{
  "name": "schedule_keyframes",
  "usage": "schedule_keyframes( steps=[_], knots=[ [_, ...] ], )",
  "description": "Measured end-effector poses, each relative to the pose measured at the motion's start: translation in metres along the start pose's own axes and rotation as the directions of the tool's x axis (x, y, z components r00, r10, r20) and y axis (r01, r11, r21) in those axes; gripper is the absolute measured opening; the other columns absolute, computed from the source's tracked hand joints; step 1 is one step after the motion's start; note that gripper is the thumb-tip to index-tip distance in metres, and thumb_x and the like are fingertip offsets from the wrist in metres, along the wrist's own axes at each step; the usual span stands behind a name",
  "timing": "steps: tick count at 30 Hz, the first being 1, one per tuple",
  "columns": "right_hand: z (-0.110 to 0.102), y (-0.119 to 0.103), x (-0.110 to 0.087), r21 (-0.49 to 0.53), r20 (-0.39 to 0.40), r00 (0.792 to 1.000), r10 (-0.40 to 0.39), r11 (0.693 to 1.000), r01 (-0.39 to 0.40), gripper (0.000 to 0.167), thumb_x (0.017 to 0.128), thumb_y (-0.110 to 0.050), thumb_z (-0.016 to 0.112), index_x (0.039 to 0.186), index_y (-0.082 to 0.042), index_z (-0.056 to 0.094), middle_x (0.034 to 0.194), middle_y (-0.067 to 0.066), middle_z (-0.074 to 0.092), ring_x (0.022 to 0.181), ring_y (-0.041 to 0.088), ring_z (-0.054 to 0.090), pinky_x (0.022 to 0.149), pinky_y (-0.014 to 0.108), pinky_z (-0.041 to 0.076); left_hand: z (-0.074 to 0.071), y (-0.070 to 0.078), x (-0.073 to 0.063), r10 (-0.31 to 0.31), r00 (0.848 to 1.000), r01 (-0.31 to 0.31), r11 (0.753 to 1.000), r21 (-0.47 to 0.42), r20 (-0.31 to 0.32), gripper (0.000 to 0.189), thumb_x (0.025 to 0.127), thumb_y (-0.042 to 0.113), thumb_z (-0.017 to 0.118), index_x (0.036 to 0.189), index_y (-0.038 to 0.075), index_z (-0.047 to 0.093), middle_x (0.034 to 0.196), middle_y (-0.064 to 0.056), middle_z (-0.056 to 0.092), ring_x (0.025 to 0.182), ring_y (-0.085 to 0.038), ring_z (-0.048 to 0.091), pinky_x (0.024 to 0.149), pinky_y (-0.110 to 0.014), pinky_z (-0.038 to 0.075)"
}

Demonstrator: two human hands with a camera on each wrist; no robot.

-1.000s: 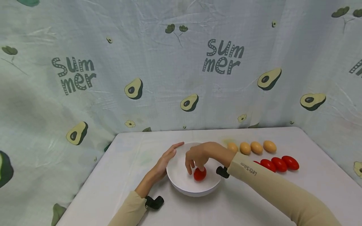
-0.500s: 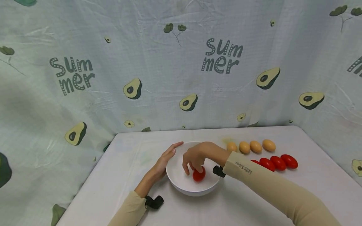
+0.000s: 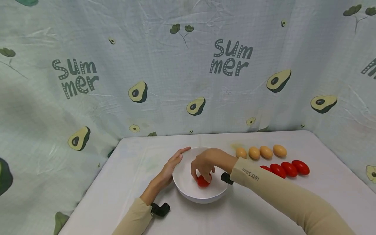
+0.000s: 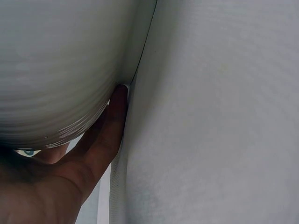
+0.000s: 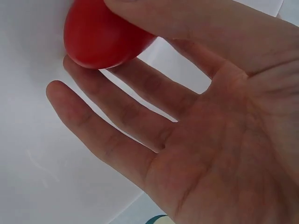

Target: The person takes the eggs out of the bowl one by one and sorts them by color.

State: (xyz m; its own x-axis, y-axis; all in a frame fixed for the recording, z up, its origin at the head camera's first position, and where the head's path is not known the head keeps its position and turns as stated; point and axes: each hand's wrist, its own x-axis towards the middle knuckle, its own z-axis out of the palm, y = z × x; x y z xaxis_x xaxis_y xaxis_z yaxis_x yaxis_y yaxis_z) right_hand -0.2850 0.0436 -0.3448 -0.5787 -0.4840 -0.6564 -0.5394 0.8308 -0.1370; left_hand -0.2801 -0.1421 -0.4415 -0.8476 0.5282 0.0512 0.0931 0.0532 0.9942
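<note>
A white bowl (image 3: 188,189) stands near the middle of the table. Flat against its left outer side rests my left hand (image 3: 170,168), fingers fairly straight along the wall; the left wrist view shows the fingers (image 4: 110,126) right beside the bowl's ridged underside. Inside the bowl, my right hand (image 3: 204,163) pinches a shiny red egg (image 3: 202,181). From the right wrist, the thumb (image 5: 177,18) lies over this egg and the fingers are behind it, the lower ones spread. Part of the egg is hidden by the thumb.
To the right, a row of several yellow-brown eggs (image 3: 266,152) lies behind a row of several red eggs (image 3: 289,169); the right forearm partly covers the red row. Behind the white table (image 3: 129,169) hangs a printed curtain (image 3: 164,65).
The right hand's fingers have closed around the red egg, which has shifted slightly left inside the bowl. The left hand stays at the bowl's side.
</note>
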Motion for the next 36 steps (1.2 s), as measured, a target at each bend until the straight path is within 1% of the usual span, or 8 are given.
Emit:
schedule_keyframes(
  steps=[3, 9, 16, 20, 25, 29, 32, 36],
  knots=[
    [0.001, 0.000, 0.002, -0.003, -0.023, 1.000, 0.012, 1.000, -0.012, 0.033, 0.080, -0.008, 0.087, 0.097, -0.032, 0.072, 0.104, -0.006, 0.062, 0.095, 0.016, 0.062, 0.084, 0.036, 0.065, 0.001, 0.000, 0.001, -0.004, 1.000, 0.004, 1.000, 0.005, -0.001, 0.051, 0.114, 0.028, 0.021, 0.164, 0.018, 0.028, 0.172, -0.008, 0.021, 0.158, -0.032, 0.027, 0.119, -0.029, 0.041],
    [0.002, -0.004, 0.005, -0.058, -0.052, 0.999, -0.009, 0.998, 0.006, 0.029, 0.078, -0.013, 0.089, 0.095, -0.026, 0.069, 0.098, -0.005, 0.063, 0.090, 0.015, 0.063, 0.082, 0.030, 0.064, 0.002, 0.001, 0.003, 0.001, 1.000, -0.001, 1.000, -0.008, 0.008, 0.051, 0.114, 0.027, 0.021, 0.164, 0.018, 0.027, 0.172, -0.009, 0.022, 0.157, -0.033, 0.028, 0.113, -0.021, 0.043],
    [-0.005, 0.000, -0.004, -0.032, -0.120, 0.991, -0.050, 0.998, 0.046, 0.028, 0.080, -0.016, 0.088, 0.097, -0.026, 0.069, 0.101, -0.006, 0.064, 0.094, 0.014, 0.062, 0.079, 0.028, 0.063, 0.002, 0.002, 0.004, 0.012, 1.000, -0.011, 1.000, 0.007, -0.020, 0.051, 0.113, 0.028, 0.023, 0.163, 0.016, 0.030, 0.173, -0.009, 0.020, 0.160, -0.033, 0.017, 0.130, -0.052, 0.022],
    [-0.007, 0.011, -0.019, 0.029, -0.196, 0.974, -0.112, 0.992, 0.120, 0.029, 0.084, -0.014, 0.085, 0.105, -0.028, 0.071, 0.105, -0.006, 0.067, 0.100, 0.014, 0.061, 0.081, 0.030, 0.062, 0.001, 0.003, 0.003, 0.010, 0.999, -0.009, 1.000, 0.026, -0.035, 0.051, 0.113, 0.031, 0.025, 0.162, 0.018, 0.031, 0.173, -0.007, 0.020, 0.161, -0.032, 0.015, 0.129, -0.056, 0.022],
    [-0.001, 0.031, -0.047, 0.106, -0.319, 0.926, -0.202, 0.963, 0.247, 0.033, 0.089, -0.015, 0.079, 0.119, -0.027, 0.069, 0.111, -0.006, 0.067, 0.106, 0.015, 0.060, 0.086, 0.033, 0.060, 0.000, 0.003, 0.003, 0.004, 1.000, -0.004, 0.999, 0.041, -0.011, 0.051, 0.114, 0.031, 0.022, 0.163, 0.018, 0.029, 0.173, -0.010, 0.019, 0.159, -0.034, 0.022, 0.120, -0.033, 0.039],
    [0.013, 0.048, -0.069, 0.175, -0.438, 0.869, -0.230, 0.927, 0.333, 0.034, 0.091, -0.017, 0.077, 0.122, -0.025, 0.068, 0.111, -0.008, 0.068, 0.105, 0.015, 0.062, 0.086, 0.031, 0.060, 0.002, 0.002, 0.002, -0.012, 0.999, 0.014, 0.999, 0.049, -0.033, 0.051, 0.114, 0.032, 0.022, 0.163, 0.019, 0.029, 0.173, -0.009, 0.021, 0.157, -0.032, 0.027, 0.110, -0.018, 0.041],
    [0.025, 0.064, -0.085, 0.211, -0.532, 0.817, -0.221, 0.900, 0.381, 0.037, 0.091, -0.017, 0.077, 0.126, -0.021, 0.067, 0.114, -0.007, 0.069, 0.104, 0.015, 0.064, 0.087, 0.028, 0.061, 0.003, 0.000, 0.000, -0.020, 0.999, 0.022, 0.998, 0.053, -0.049, 0.053, 0.114, 0.036, 0.024, 0.163, 0.019, 0.030, 0.173, -0.007, 0.023, 0.158, -0.030, 0.027, 0.116, -0.024, 0.039],
    [0.040, 0.088, -0.106, 0.245, -0.631, 0.758, -0.162, 0.886, 0.393, 0.044, 0.090, -0.020, 0.078, 0.132, -0.018, 0.066, 0.122, -0.004, 0.068, 0.108, 0.017, 0.064, 0.087, 0.027, 0.061, 0.004, -0.001, -0.001, -0.010, 0.998, 0.012, 0.999, 0.045, -0.059, 0.053, 0.113, 0.037, 0.026, 0.163, 0.018, 0.031, 0.172, -0.006, 0.024, 0.159, -0.028, 0.024, 0.127, -0.040, 0.030]
  ],
)
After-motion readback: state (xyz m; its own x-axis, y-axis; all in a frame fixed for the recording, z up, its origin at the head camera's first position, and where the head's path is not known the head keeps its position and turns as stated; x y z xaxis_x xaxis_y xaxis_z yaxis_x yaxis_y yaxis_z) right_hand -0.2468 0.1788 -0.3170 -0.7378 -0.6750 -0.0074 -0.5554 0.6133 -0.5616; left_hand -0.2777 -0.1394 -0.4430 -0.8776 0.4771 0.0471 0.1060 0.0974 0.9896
